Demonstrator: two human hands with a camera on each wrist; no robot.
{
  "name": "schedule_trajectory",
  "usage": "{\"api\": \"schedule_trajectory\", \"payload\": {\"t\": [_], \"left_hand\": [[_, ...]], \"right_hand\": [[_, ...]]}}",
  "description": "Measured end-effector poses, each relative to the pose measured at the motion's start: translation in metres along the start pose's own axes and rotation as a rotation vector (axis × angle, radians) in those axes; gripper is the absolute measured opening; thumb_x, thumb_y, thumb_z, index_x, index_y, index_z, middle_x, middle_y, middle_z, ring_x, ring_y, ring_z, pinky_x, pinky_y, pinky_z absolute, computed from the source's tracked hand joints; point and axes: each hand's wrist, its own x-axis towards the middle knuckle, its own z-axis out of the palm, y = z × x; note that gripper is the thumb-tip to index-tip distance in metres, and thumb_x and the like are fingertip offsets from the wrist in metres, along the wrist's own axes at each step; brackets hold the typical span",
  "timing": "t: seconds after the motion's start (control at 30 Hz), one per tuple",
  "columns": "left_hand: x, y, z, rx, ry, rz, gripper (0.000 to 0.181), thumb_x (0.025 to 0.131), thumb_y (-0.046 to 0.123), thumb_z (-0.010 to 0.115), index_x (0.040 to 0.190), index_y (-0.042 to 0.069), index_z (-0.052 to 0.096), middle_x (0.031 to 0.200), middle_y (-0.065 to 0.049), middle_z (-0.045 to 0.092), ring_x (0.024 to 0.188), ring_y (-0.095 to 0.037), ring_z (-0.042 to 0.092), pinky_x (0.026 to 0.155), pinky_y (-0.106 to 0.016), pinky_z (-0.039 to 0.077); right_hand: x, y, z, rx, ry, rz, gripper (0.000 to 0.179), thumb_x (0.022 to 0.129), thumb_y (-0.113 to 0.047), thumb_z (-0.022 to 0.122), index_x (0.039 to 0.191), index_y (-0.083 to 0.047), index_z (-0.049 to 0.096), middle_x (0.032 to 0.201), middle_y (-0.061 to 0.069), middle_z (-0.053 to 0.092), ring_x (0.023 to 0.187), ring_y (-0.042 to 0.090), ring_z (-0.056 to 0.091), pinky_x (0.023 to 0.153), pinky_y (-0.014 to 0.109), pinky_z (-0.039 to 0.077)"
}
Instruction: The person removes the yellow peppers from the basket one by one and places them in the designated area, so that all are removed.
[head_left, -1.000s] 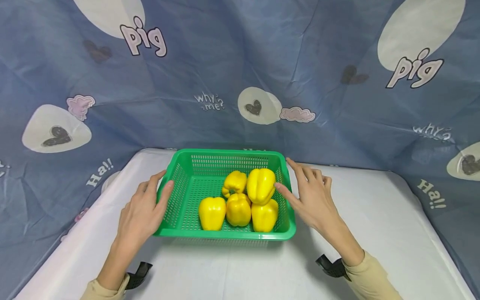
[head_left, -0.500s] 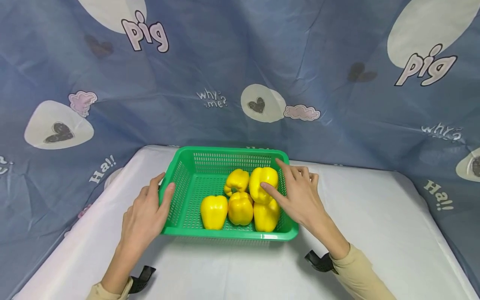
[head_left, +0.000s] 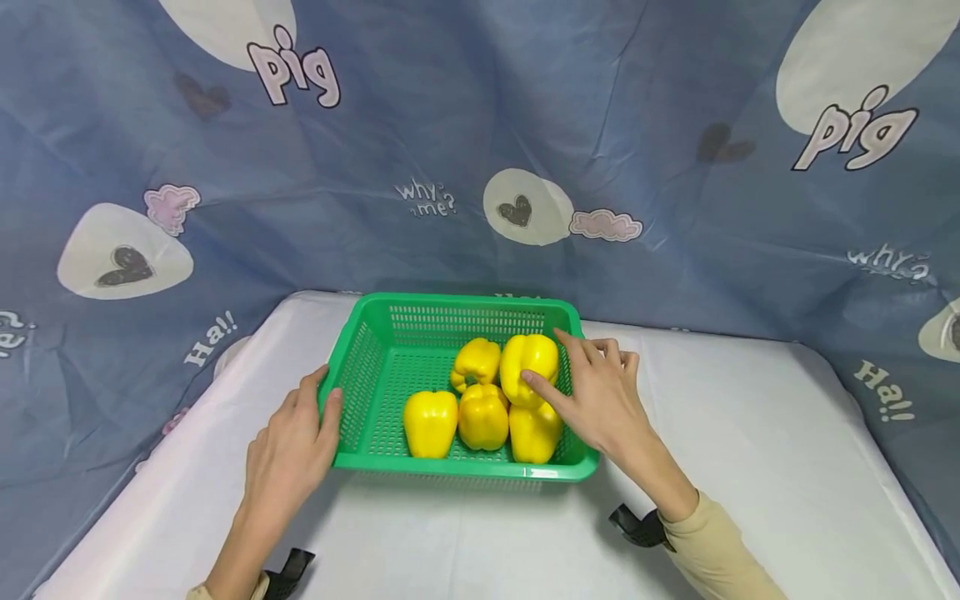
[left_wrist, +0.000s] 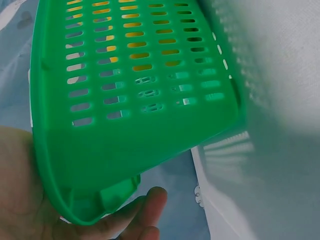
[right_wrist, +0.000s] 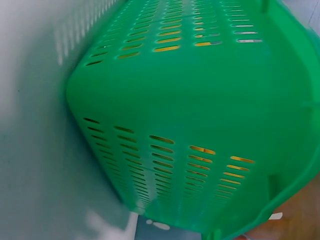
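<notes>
Left hand (head_left: 294, 437) lies at the green perforated plastic basket (head_left: 450, 468), right hand (head_left: 606, 404) over the far-right glossy yellow bell pepper (head_left: 528, 355); neither grip is discernible; light, even contact should prevent rolling.

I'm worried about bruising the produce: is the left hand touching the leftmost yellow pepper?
Apart. The head view shows it: the left hand is by the green basket's left rim, with bare basket floor before the leftmost yellow pepper.

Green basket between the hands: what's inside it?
Five yellow bell peppers show inside the green basket. The rear right pepper, partly covered by the right hand, overlaps the front right one; what lies underneath the overlap can't be seen.
</notes>
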Motion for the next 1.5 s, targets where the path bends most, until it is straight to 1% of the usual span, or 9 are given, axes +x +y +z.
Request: {"api": "schedule_trajectory", "payload": {"t": [0.23, 0.43, 0.6, 0.67, 0.83, 1.0, 1.2, 1.33, 1.5], "left_hand": [[0.003, 0.000, 0.006, -0.005, 0.031, 0.019, 0.057, 0.116, 0.039, 0.038, 0.160, 0.003, 0.048, 0.133, -0.036, 0.069, 0.095, -0.057, 0.073, 0.057, -0.059, 0.053], [0.002, -0.001, 0.010, -0.012, 0.055, 0.028, 0.056, 0.116, 0.037, 0.041, 0.159, 0.002, 0.047, 0.128, -0.037, 0.070, 0.089, -0.055, 0.073, 0.055, -0.056, 0.052], [0.000, -0.002, 0.011, -0.010, 0.051, 0.019, 0.058, 0.116, 0.037, 0.040, 0.161, 0.001, 0.044, 0.131, -0.038, 0.068, 0.093, -0.057, 0.073, 0.056, -0.057, 0.053], [-0.001, -0.003, 0.012, -0.013, 0.049, 0.018, 0.058, 0.116, 0.037, 0.040, 0.161, 0.001, 0.043, 0.131, -0.038, 0.068, 0.093, -0.057, 0.073, 0.055, -0.055, 0.053], [0.000, -0.003, 0.013, -0.023, 0.052, 0.018, 0.058, 0.116, 0.037, 0.040, 0.161, 0.001, 0.043, 0.131, -0.038, 0.068, 0.092, -0.057, 0.073, 0.055, -0.056, 0.052], [-0.001, -0.003, 0.015, -0.041, 0.057, 0.024, 0.057, 0.117, 0.036, 0.038, 0.161, 0.001, 0.043, 0.136, -0.038, 0.066, 0.099, -0.059, 0.072, 0.059, -0.060, 0.054], [-0.003, -0.005, 0.017, -0.056, 0.063, 0.032, 0.055, 0.117, 0.034, 0.036, 0.161, 0.002, 0.044, 0.145, -0.036, 0.062, 0.108, -0.062, 0.070, 0.067, -0.066, 0.055], [-0.002, -0.005, 0.017, -0.056, 0.062, 0.032, 0.055, 0.117, 0.035, 0.036, 0.161, 0.002, 0.044, 0.147, -0.035, 0.061, 0.110, -0.062, 0.070, 0.068, -0.067, 0.055], [-0.003, -0.005, 0.015, -0.052, 0.038, 0.007, 0.057, 0.117, 0.038, 0.034, 0.163, 0.004, 0.042, 0.150, -0.035, 0.059, 0.112, -0.062, 0.068, 0.073, -0.069, 0.055]], "right_hand": [[-0.001, 0.001, 0.001, -0.023, -0.012, 0.014, 0.086, 0.098, -0.075, 0.059, 0.158, -0.014, 0.053, 0.147, 0.016, 0.069, 0.133, 0.043, 0.054, 0.097, 0.058, 0.030], [-0.001, -0.001, 0.003, -0.038, -0.025, 0.014, 0.086, 0.097, -0.077, 0.058, 0.156, -0.015, 0.055, 0.142, 0.014, 0.073, 0.136, 0.042, 0.054, 0.099, 0.061, 0.029], [0.000, -0.005, 0.003, -0.017, -0.047, 0.012, 0.085, 0.096, -0.077, 0.060, 0.157, -0.017, 0.053, 0.140, 0.010, 0.075, 0.140, 0.040, 0.053, 0.099, 0.062, 0.028], [0.000, -0.006, 0.003, -0.006, -0.053, 0.013, 0.084, 0.096, -0.076, 0.061, 0.156, -0.018, 0.053, 0.139, 0.009, 0.075, 0.140, 0.040, 0.053, 0.099, 0.062, 0.028], [-0.001, -0.008, 0.003, 0.029, -0.045, 0.008, 0.082, 0.094, -0.072, 0.066, 0.154, -0.017, 0.054, 0.140, 0.012, 0.074, 0.140, 0.043, 0.053, 0.099, 0.060, 0.029], [-0.003, -0.007, 0.002, 0.047, -0.029, 0.001, 0.080, 0.094, -0.068, 0.070, 0.153, -0.016, 0.053, 0.142, 0.017, 0.071, 0.136, 0.042, 0.054, 0.099, 0.059, 0.029], [-0.003, -0.005, 0.001, 0.067, -0.009, 0.008, 0.080, 0.092, -0.064, 0.073, 0.153, -0.015, 0.052, 0.145, 0.017, 0.068, 0.136, 0.040, 0.055, 0.098, 0.057, 0.029], [-0.005, -0.004, -0.004, 0.104, 0.007, 0.027, 0.080, 0.092, -0.062, 0.075, 0.153, -0.016, 0.051, 0.142, 0.017, 0.069, 0.135, 0.039, 0.056, 0.099, 0.057, 0.029], [-0.006, 0.000, -0.016, 0.156, 0.038, 0.052, 0.079, 0.093, -0.059, 0.076, 0.154, -0.017, 0.050, 0.143, 0.015, 0.069, 0.132, 0.041, 0.056, 0.103, 0.058, 0.029]]}}
